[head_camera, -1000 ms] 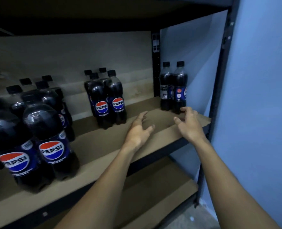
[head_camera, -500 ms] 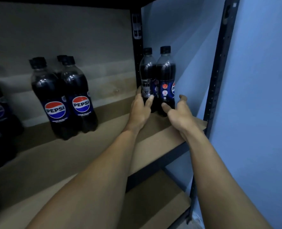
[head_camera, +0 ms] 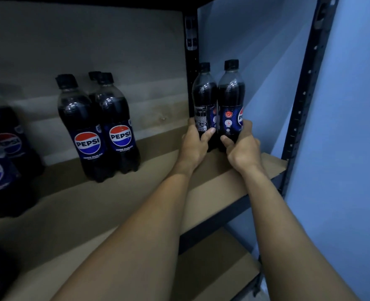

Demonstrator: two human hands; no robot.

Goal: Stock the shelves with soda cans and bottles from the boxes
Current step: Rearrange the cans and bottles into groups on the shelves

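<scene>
I have both hands at the far right end of the shelf (head_camera: 255,170), each wrapped round the lower body of one upright soda bottle. My left hand (head_camera: 193,146) curls its fingers (head_camera: 209,133) around the left bottle (head_camera: 204,101), thumb across the front of the label. My right hand (head_camera: 242,148) pinches the right bottle (head_camera: 230,98) the same way, thumb in front, the other fingers behind it.

The two bottles stand touching side by side, long axes vertical, caps up, against the black rear upright (head_camera: 190,61). Each lies directly ahead of its own hand, so neither arm must cross.

A cluster of Pepsi bottles (head_camera: 99,131) stands well apart to the left, with bare shelf between. I judge any shift leftward should keep both bottles plumb.
</scene>
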